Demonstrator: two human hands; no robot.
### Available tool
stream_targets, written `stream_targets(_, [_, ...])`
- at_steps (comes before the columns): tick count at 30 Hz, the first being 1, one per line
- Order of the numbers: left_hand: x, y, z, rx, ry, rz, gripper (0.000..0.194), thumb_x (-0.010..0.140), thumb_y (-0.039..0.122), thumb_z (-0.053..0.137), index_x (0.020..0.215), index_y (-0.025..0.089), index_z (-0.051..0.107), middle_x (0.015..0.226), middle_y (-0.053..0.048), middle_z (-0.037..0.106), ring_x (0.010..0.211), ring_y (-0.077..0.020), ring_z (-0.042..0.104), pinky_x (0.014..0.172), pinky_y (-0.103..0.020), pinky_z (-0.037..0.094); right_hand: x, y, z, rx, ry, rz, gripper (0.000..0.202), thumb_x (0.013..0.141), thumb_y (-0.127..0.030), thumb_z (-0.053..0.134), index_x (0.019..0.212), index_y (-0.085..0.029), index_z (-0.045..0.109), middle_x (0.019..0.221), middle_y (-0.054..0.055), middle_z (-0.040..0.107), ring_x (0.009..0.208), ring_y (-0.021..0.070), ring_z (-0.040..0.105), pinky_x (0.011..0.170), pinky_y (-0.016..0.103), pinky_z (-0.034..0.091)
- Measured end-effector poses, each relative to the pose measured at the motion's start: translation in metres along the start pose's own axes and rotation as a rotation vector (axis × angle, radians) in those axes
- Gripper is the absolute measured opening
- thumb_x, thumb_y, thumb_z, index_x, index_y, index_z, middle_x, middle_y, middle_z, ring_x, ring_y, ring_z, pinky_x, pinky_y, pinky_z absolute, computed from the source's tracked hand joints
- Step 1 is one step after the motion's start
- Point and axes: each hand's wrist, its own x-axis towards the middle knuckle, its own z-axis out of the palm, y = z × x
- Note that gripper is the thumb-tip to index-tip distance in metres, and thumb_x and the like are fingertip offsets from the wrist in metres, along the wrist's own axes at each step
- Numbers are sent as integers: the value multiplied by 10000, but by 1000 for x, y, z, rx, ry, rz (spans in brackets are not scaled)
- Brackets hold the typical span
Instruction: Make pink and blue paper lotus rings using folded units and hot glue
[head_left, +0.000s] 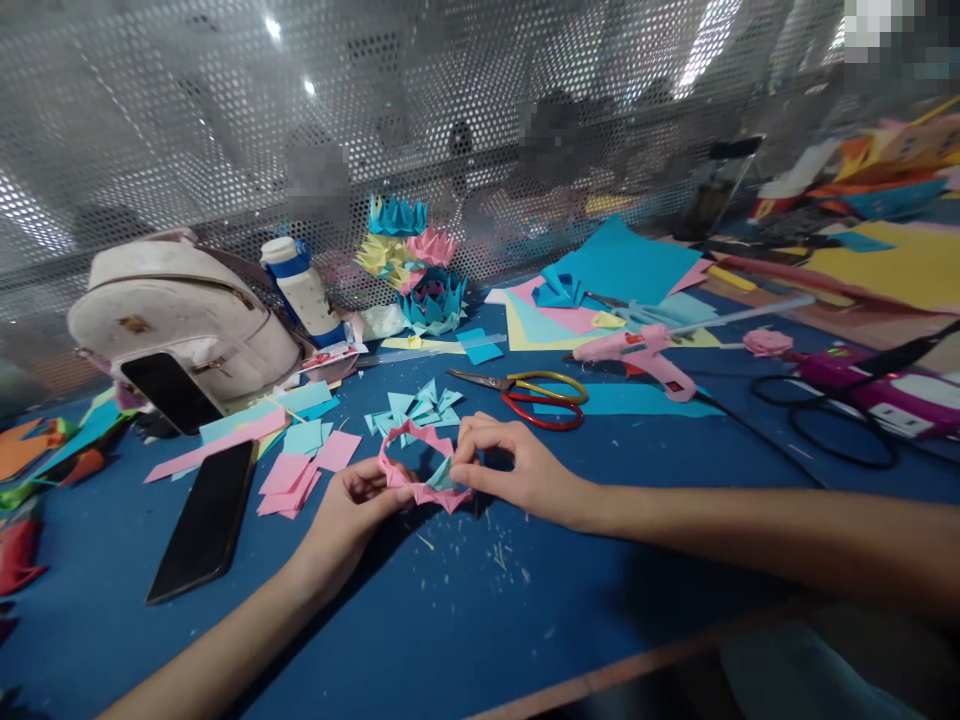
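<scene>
My left hand pinches the near left side of a pink folded-paper ring, which has pointed tips around its rim. Between the thumb and fingers of my right hand is a light-blue folded paper piece, set against the inside of the ring's right part. Whether the piece is slotted into the ring I cannot tell. Just beyond the ring lies a loose heap of light-blue folded paper triangles. Scissors with one yellow and one red handle rest behind my right hand.
A pink glue gun with a black cord lies at right, near a purple power strip. Left are a phone, pink paper squares, a white backpack and a bottle. Folded-paper flowers stand by the mesh screen.
</scene>
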Motion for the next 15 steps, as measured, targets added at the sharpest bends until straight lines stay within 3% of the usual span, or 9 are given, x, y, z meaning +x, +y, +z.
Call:
stream_targets(3, [-2, 1, 1, 47, -6, 24, 202, 723, 291, 800, 741, 138, 671, 738, -17, 672, 678, -119, 609, 674, -218, 491, 0, 0, -1, -57, -15, -34, 164, 879, -276, 620, 751, -174, 626, 746, -1, 540, 801, 153, 478, 768, 316, 390])
stream_targets(6, [-5, 5, -2, 209, -46, 183, 155, 795, 251, 739, 728, 147, 644, 758, -29, 688, 709, -141, 636, 682, -244, 511, 4, -1, -10, -163, -28, -159, 93, 892, -222, 558, 874, -175, 636, 830, 20, 555, 853, 160, 496, 801, 330, 407])
stream_targets(8, [-7, 8, -5, 365, -103, 415, 101, 852, 180, 670, 759, 156, 640, 772, -38, 693, 740, -156, 651, 705, -275, 523, 9, -1, -20, -248, 17, -247, 123, 899, -190, 502, 928, -177, 620, 876, 31, 561, 864, 161, 502, 803, 330, 411])
stream_targets(11, [-12, 12, -7, 725, -233, 903, 93, 914, 118, 568, 886, 145, 653, 809, -79, 710, 761, -182, 641, 701, -322, 517, 19, 0, -40, -418, 85, -252, 133, 903, -165, 457, 914, -179, 589, 894, 34, 586, 839, 154, 511, 788, 316, 411])
stream_targets(13, [-14, 14, -5, 998, -296, 1177, 171, 953, 104, 480, 923, 118, 649, 829, -118, 716, 747, -199, 619, 678, -344, 498, 23, 3, -53, -617, 19, -194, 123, 906, -170, 462, 914, -184, 584, 893, 34, 606, 836, 160, 528, 778, 313, 406])
stream_targets(15, [-17, 14, -1, 1208, -332, 1317, 273, 973, 76, 384, 892, 101, 643, 835, -140, 714, 718, -205, 598, 681, -364, 488, 21, 7, -66, -870, -79, -123, 94, 905, -214, 492, 915, -182, 580, 889, 47, 617, 833, 184, 541, 748, 323, 397])
